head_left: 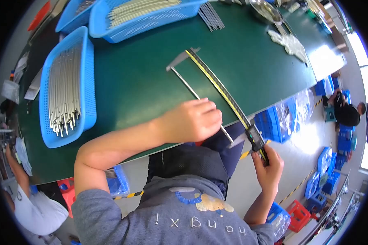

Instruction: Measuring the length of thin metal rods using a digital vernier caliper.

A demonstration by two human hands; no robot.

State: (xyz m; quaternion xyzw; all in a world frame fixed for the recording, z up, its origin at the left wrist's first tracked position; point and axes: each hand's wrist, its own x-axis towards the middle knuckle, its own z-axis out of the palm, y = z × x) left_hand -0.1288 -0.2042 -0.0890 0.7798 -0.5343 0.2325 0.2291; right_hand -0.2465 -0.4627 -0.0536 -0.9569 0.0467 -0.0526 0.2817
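Note:
My left hand (194,121) is closed around a thin silver metal rod (186,85), which slants over the green table's front edge. A long digital caliper (221,87) lies alongside the rod, its beam marked in yellow and black. The rod's far end meets the caliper's fixed jaw (175,62), and its near end is at the sliding jaw (238,140). Around the caliper's near end, by its display head (255,137), my right hand (268,165) is closed. My left fingers hide part of the rod.
On the table's left stands a blue basket (93,96) of metal rods; another blue basket (151,25) of rods is behind it. Loose grey rods (211,17), a white glove (289,44) and a metal pan (267,10) lie at the back. Other people sit left and far right.

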